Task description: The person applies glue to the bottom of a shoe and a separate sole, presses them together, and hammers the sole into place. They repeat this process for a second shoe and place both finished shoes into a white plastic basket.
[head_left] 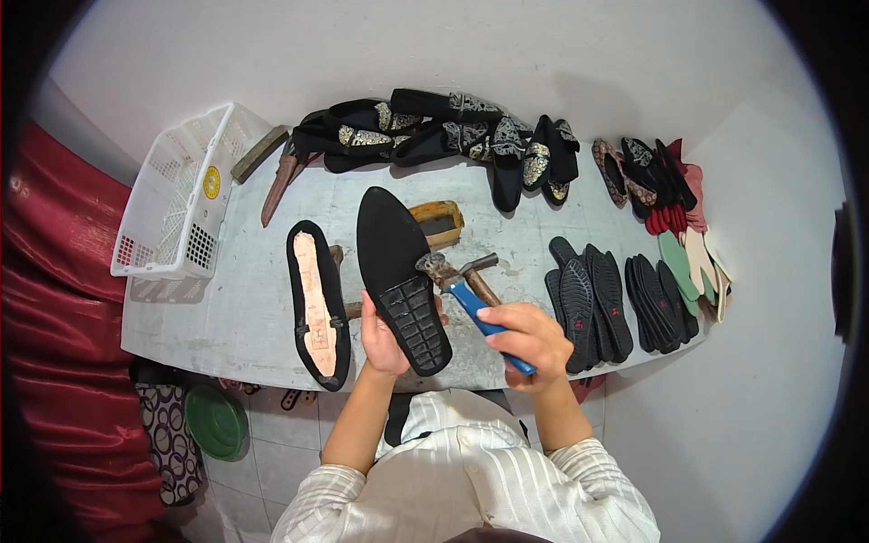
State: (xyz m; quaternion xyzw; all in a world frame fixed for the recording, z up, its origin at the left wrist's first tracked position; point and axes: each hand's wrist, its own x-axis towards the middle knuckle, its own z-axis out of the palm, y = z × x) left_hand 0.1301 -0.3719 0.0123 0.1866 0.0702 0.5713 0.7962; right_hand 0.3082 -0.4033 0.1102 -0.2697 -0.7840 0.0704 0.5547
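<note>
My left hand (384, 342) is wrapped round a black shoe (391, 233), its underside turned up toward me. The heel half of that underside has a grid pattern; the toe half is smooth. In my right hand (536, 344) is a brush (474, 308) with a blue handle, its dirty head right at the shoe's right edge. To the left lies a second black shoe (295, 271), bottom up, with a pale, bare strip (314, 290) along its middle. Behind the brush rests a hammer (483, 286), partly hidden. A yellowish wooden container (444, 214) stands beyond the held shoe.
A white plastic basket (177, 210) occupies the table's left end. Decorated black shoes (453, 136) line the back. Several black soles (576, 294) lie on the right, near green and cream sheets (677, 262). A red curtain (68, 317) hangs at left.
</note>
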